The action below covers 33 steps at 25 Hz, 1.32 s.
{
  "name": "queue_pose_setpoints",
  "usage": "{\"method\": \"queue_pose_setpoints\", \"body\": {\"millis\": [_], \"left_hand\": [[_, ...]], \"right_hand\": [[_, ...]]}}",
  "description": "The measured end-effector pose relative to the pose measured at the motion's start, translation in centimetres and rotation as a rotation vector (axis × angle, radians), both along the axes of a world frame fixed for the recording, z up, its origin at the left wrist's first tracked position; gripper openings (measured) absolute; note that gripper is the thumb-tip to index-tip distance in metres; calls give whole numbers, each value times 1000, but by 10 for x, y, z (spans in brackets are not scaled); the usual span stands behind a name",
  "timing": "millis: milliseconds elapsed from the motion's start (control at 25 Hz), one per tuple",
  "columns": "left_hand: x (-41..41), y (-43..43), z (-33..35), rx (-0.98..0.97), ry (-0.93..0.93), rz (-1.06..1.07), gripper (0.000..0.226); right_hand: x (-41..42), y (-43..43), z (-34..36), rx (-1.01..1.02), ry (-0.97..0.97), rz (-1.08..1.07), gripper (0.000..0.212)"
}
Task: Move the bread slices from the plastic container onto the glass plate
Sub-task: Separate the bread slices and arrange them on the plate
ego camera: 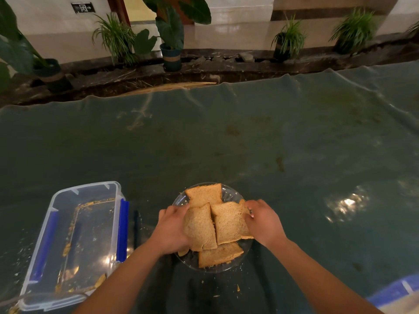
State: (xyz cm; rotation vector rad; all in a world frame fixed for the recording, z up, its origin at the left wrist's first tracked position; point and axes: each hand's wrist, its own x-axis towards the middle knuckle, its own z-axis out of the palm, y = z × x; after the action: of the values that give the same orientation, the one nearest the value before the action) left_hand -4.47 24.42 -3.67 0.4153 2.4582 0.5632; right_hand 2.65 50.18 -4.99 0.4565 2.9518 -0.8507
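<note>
Only crumbs remain in the plastic container (pixel 74 243) at my nine o'clock; every bread slice (pixel 201 225) sits heaped on the glass plate (pixel 181 200). My left hand (pixel 171 230) curls around the pile's nine o'clock edge, my right hand (pixel 263 219) pinches a slice at three o'clock. Judging by the overhang, squeezing could tear this soft bread or tip the six o'clock slice off.

A lobby-like indoor hall — potted plants (pixel 170 39) along a marble ledge (pixel 204 69), polished floor (pixel 238 34).
</note>
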Motion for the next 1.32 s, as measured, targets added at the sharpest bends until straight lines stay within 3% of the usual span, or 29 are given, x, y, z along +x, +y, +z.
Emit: {"method": "queue_pose_setpoints", "body": {"millis": [320, 480, 640, 920, 1160, 1320], "left_hand": [[9, -2, -8, 27, 94, -30, 118], [13, -5, -12, 72, 130, -42, 112], [15, -2, -16, -34, 202, -162, 118], [15, -1, -20, -25, 249, -154, 118], [22, -17, -20, 64, 217, -36, 125], [30, -31, -23, 122, 216, 37, 123]], "right_hand": [[-1, -6, 3, -46, 6, -21, 36], [0, -5, 4, -1, 14, -32, 34], [0, -10, 6, 28, -17, -40, 28], [1, -14, 2, 61, -33, -12, 20], [5, -10, 10, 11, -14, -60, 34], [14, -9, 13, 7, -140, 43, 73]]}}
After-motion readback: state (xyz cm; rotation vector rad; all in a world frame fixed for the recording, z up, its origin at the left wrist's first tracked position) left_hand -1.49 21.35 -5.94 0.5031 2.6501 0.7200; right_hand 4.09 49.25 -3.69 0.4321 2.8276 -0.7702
